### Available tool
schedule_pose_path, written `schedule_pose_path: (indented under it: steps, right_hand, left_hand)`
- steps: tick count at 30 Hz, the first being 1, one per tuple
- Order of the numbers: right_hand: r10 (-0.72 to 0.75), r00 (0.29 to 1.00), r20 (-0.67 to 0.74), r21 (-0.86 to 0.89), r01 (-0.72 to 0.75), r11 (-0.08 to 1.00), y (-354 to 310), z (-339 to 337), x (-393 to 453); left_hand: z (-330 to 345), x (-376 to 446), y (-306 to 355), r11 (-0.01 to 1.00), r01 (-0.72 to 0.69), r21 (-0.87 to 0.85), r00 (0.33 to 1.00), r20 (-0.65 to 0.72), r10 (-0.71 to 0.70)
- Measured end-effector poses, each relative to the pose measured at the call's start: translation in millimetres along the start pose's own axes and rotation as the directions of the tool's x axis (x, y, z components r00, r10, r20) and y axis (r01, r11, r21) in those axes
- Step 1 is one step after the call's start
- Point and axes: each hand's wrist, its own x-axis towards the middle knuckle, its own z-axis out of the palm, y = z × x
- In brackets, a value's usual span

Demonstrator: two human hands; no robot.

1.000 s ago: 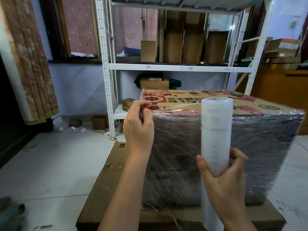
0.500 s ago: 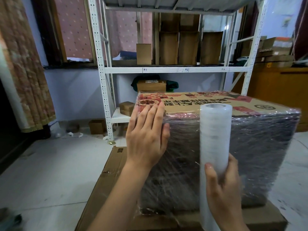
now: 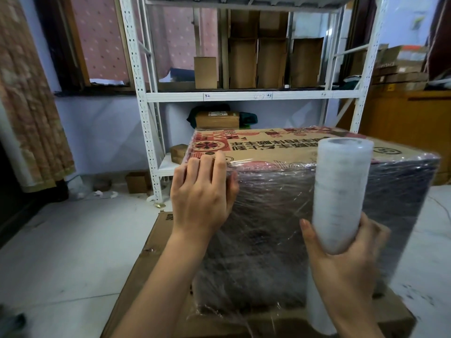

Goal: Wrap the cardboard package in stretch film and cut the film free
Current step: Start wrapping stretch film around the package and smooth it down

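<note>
The cardboard package (image 3: 280, 152), printed in red on top, has its dark sides wound in shiny stretch film (image 3: 268, 240). It stands on a flat brown carton (image 3: 146, 269) on the floor. My left hand (image 3: 202, 198) lies flat with straight fingers against the package's near upper left corner, pressing the film. My right hand (image 3: 346, 259) grips the upright white film roll (image 3: 339, 191) around its middle, in front of the package's near face. The roll's lower end shows below that hand.
A white metal shelf rack (image 3: 244, 96) with cardboard boxes stands right behind the package. Small boxes and scraps lie on the pale floor at the left. A curtain (image 3: 31, 106) hangs at far left, stacked cartons at the right.
My left hand went from pinching at the package's top left corner to lying flat on the film there. The right hand with the roll shifted slightly right and up.
</note>
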Motion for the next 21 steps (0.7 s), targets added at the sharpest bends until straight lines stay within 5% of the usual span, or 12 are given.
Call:
schedule_pose_path:
  steps: [5, 11, 16, 21]
  right_hand:
    - [0.008, 1.000, -0.013, 0.066, -0.007, 0.998, 4.4, -1.2, 5.5]
    - [0.105, 0.989, 0.102, 0.081, -0.113, 0.990, 10.8, -5.5, 5.0]
    - [0.071, 0.995, 0.064, 0.109, -0.078, 0.991, 11.1, -4.4, 3.5]
    - [0.067, 0.991, 0.113, 0.089, -0.077, 0.993, 17.0, -6.0, 10.7]
  left_hand:
    - [-7.4, 3.3, -0.3, 0.998, 0.020, -0.064, 0.997, 0.074, -0.016]
    - [-19.1, 24.8, -1.1, 0.950, 0.206, -0.236, 0.961, 0.233, -0.150]
    - [-22.1, 35.7, -25.0, 0.833, 0.184, -0.521, 0.946, 0.325, -0.005]
    - [-24.3, 61.8, -27.8, 0.617, 0.464, -0.635, 0.749, 0.653, 0.109]
